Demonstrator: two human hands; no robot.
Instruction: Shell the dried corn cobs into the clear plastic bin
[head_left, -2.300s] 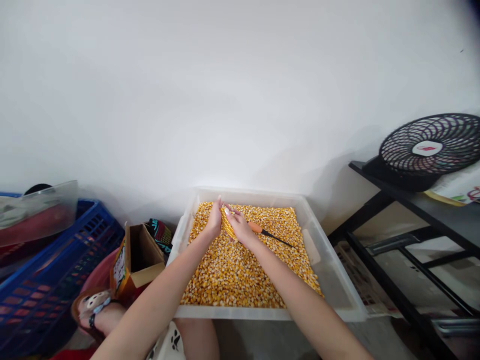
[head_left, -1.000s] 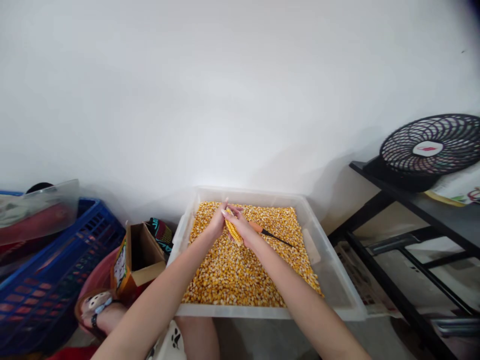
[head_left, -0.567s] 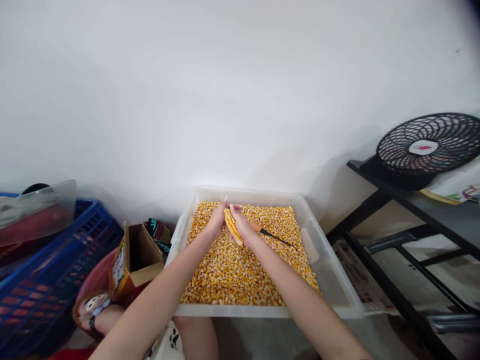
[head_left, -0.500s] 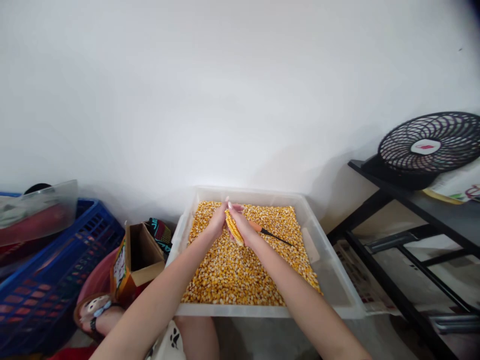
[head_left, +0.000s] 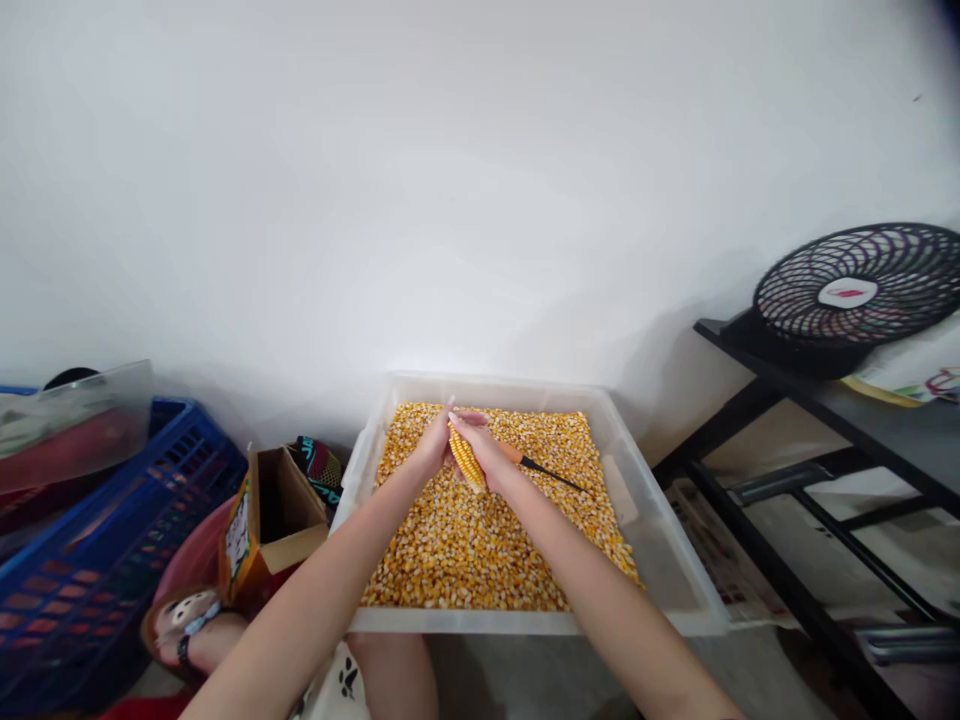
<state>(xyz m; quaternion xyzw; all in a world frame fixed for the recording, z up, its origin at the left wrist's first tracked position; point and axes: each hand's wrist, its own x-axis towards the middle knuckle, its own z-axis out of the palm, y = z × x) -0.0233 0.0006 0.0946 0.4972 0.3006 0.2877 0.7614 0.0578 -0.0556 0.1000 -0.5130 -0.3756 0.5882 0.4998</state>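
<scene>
Both hands meet over the far half of the bin [head_left: 660,560], which is filled with loose kernels [head_left: 480,550]. The left hand [head_left: 433,447] and right hand [head_left: 487,455] clasp a corn cob [head_left: 466,460] between them, fingers wrapped around it from either side, the cob tilted with its far end up. Just right of the right hand, a tool [head_left: 536,467] with an orange handle lies on the kernels. Left of the bin sits an open carton [head_left: 277,515], and beyond it a blue crate [head_left: 97,560]. At right, a black fan [head_left: 855,295] rests on a dark shelf [head_left: 885,420].
</scene>
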